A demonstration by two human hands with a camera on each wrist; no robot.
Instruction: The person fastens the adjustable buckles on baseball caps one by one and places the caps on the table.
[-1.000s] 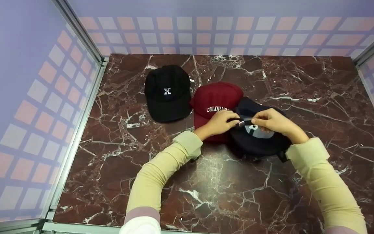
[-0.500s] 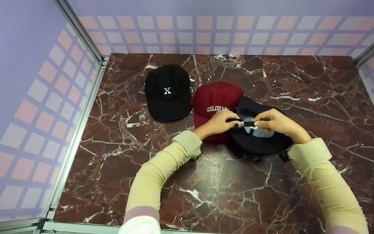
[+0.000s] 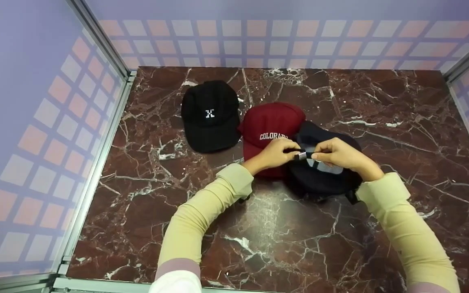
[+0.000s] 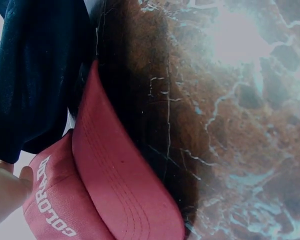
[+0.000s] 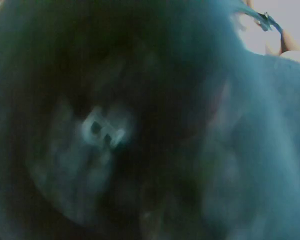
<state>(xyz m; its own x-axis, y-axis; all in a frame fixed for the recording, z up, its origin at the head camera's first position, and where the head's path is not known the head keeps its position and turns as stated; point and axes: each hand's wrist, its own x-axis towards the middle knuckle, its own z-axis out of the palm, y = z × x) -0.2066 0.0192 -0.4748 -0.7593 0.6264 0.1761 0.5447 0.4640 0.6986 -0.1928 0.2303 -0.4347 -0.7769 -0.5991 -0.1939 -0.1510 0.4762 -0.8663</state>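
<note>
A dark navy cap point(image 3: 328, 185) is tipped so that its inside, with a pale lining patch point(image 3: 329, 167), faces up in the head view. My left hand point(image 3: 273, 154) pinches its adjuster strap by the metal buckle point(image 3: 301, 156). Close beside it, my right hand point(image 3: 342, 156) pinches the strap between thumb and forefinger. In the right wrist view the blurred cap interior point(image 5: 105, 132) fills most of the picture, with the strap buckle point(image 5: 265, 21) at the top right. A red cap lettered COLORADO point(image 4: 115, 170) lies under and beside my left hand.
A black cap point(image 3: 210, 118) with a small white emblem lies left of the red one. All of them are on a dark red marbled table point(image 3: 275, 244). Tiled-pattern panels point(image 3: 259, 40) enclose the table at the back and sides.
My right hand shifted slightly right along the strap, then back left toward the buckle, so less strap shows between the hands. The left hand and the other caps have stayed put.
</note>
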